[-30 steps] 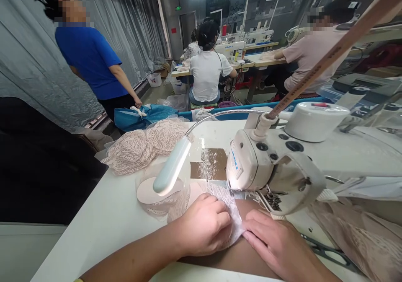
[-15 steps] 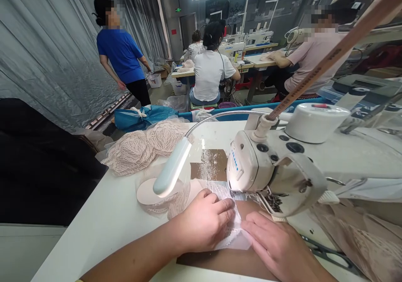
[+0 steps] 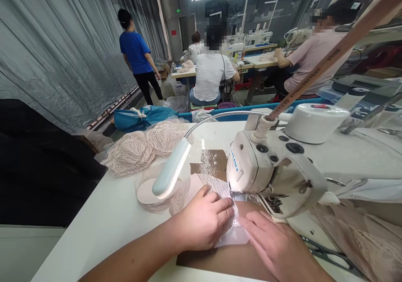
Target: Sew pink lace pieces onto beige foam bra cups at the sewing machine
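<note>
My left hand lies curled on a white lace piece, pressing it onto the table just left of the needle area. My right hand rests flat beside it, fingers stretched toward the lace edge under the head of the white sewing machine. The lace runs from under my hands back beneath the machine head. A brown panel shows under my hands on the white table.
A gooseneck lamp hangs over pale bra cups. A heap of pink lace cups sits at the table's back left. Beige fabric lies at right. Other people sit at machines behind; a person in blue walks along the grey curtain.
The lace has fed further back under the machine head, and both my hands have slid slightly forward with it. The person in blue has walked farther away.
</note>
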The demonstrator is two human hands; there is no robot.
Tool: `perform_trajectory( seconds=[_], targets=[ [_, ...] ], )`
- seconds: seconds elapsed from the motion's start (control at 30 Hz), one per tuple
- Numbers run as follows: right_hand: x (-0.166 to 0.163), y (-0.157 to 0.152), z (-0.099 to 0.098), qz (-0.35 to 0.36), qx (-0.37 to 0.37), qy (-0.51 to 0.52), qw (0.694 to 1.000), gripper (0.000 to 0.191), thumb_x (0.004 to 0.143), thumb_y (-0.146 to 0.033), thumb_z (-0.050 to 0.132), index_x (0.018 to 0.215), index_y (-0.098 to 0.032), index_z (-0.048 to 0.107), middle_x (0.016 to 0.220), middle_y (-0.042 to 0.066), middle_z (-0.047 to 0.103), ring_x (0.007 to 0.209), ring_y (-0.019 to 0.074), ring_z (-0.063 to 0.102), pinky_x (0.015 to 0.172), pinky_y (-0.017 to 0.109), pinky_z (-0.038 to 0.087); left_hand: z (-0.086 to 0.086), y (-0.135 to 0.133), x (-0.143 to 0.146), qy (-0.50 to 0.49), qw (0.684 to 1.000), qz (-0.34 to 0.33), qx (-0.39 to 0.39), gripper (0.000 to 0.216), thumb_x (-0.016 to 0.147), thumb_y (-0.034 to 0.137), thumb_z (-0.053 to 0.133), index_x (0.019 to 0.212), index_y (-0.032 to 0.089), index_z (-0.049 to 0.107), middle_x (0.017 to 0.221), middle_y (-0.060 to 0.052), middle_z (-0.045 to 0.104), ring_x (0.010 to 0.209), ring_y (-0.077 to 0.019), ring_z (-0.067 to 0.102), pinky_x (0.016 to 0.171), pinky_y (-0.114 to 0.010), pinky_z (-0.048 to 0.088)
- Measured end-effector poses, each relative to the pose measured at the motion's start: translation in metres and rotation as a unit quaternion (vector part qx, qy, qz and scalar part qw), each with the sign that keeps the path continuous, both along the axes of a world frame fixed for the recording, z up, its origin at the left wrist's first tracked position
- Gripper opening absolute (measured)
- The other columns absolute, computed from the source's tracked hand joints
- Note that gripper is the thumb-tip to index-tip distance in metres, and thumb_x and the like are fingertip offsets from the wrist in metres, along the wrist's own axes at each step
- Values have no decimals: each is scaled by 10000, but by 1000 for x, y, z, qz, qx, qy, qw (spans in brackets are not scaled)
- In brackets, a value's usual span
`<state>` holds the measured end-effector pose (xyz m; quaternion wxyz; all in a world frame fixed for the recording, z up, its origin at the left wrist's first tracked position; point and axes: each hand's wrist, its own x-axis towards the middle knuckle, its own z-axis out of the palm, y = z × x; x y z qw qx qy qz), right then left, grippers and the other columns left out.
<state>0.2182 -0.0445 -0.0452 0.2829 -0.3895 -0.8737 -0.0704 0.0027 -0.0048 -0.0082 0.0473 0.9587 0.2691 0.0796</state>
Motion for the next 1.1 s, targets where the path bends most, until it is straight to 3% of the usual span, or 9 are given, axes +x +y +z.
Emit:
perform_trajectory(
  seconds=[0.27, 0.7, 1.1],
  targets=[
    [-5, 1, 7, -10, 11, 0, 1000, 347, 858, -36, 380, 996, -162, 673, 879, 54, 724, 735, 166, 616, 682, 277, 424, 0, 4, -3, 4, 1000, 6, -11, 390, 878, 237, 466, 1250, 132, 520, 1310, -76, 557, 941, -242, 506, 927, -428, 336],
    [-4, 0, -6, -61, 3, -60, 996, 442, 785, -9, 398, 1059, -180, 699, 915, 62, 725, 636, 164, 583, 582, 303, 386, -5, 11, -5, 22, 999, 6, 46, 317, 891, 181, 489, 1199, 136, 546, 1223, -73, 604, 950, -223, 514, 933, -425, 332],
    [-8, 3, -2, -103, 21, -106, 989, 448, 788, -28, 425, 1101, -197, 697, 991, 73, 731, 684, 173, 644, 597, 299, 468, -7, 19, -6, 22, 998, 43, 43, 259, 878, 157, 489, 1118, 145, 584, 1181, -99, 616, 948, -225, 516, 908, -411, 346]
  ],
)
